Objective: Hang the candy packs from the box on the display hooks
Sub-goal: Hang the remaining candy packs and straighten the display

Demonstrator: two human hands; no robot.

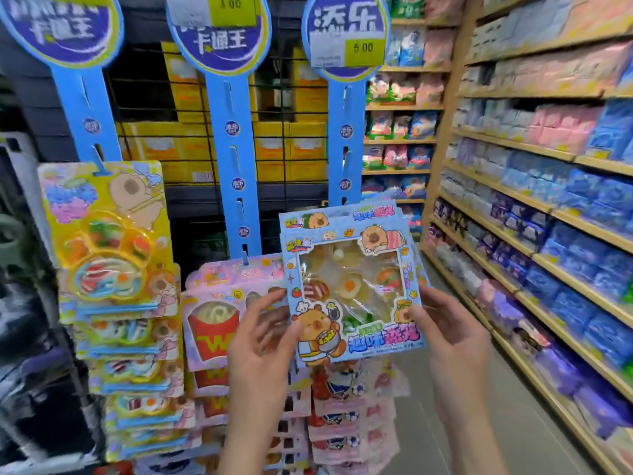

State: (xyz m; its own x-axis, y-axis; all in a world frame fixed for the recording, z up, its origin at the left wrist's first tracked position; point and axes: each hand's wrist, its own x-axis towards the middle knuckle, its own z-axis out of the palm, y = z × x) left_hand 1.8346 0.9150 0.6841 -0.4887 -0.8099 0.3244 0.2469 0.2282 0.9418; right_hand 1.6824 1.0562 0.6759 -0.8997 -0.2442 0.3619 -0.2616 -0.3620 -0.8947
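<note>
I hold a stack of light blue candy packs in front of the right blue display strip. My left hand grips the stack's left edge, thumb on the front. My right hand pinches its right edge. The front pack has a clear window showing gummy foods and cartoon capybaras. More blue packs show behind it at the top. The strip's hooks above the stack are bare. The box is out of view.
Yellow packs hang on the left strip, pink fries packs on the middle strip. More packs hang below my hands. Shelves of blue and pink goods line the right, with an aisle floor between.
</note>
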